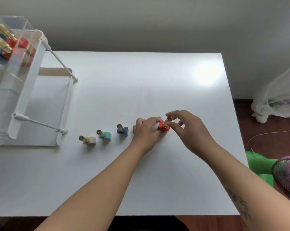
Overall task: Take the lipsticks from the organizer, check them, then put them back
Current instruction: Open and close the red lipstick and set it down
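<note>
Where the white counter reaches the left side of the view, a clear organizer stands on a white base with thin white rods at its corners. High in it, at the far left, a cluster of stored lipsticks leans together, gold tubes over red and blue bases; their count cannot be told. Just right of the organizer's near corner, 3 lipsticks stand upright on the counter in a row, each apart from the next: a beige lipstick, then a teal lipstick, then a blue lipstick. Each has a gold tube rising from a square base. Beside the blue one is the left hand, its grip narrow, with fingers and thumb curled round the square base of the red lipstick. That lipstick sits on or just above the counter; which of the 2 cannot be told. From the right, the right hand pinches the gold tube of the same lipstick between thumb and forefinger, the other fingers loosely bent. Past the counter's right edge are a heap of white netting, a green plastic object and a caged fan.
</note>
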Action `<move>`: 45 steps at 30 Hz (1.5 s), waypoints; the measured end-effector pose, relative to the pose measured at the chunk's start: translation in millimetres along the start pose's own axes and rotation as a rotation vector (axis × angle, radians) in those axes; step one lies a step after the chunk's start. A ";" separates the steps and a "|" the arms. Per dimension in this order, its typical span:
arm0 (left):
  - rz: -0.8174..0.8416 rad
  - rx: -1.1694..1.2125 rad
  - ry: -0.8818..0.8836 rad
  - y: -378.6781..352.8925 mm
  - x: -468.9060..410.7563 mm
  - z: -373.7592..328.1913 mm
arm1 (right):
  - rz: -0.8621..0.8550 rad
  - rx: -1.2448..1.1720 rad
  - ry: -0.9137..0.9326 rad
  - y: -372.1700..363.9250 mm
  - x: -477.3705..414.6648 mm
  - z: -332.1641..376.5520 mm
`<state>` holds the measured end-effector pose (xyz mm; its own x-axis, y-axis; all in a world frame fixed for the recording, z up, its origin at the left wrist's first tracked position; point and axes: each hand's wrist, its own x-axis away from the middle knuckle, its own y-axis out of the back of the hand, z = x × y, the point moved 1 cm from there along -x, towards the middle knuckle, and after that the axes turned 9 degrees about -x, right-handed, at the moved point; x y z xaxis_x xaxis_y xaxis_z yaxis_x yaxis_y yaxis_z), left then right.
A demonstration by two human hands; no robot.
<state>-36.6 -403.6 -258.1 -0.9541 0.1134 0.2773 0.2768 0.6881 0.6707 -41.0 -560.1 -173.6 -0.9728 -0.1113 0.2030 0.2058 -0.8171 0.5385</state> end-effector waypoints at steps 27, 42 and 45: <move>0.159 0.297 -0.220 167.5 76.0 -54.8 | 0.156 -0.010 0.194 58.5 15.1 171.8; 0.164 0.398 -0.328 253.5 114.4 -32.7 | 0.208 -0.127 0.293 26.1 39.5 252.6; 0.134 0.410 -0.334 260.6 119.7 -29.7 | 0.204 -0.142 0.290 24.0 37.2 262.5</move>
<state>-75.3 -232.0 -29.7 -0.9166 0.3949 0.0631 0.3946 0.8676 0.3024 -44.5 -435.4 61.6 -0.9071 -0.4187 0.0434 0.4014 -0.8295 0.3884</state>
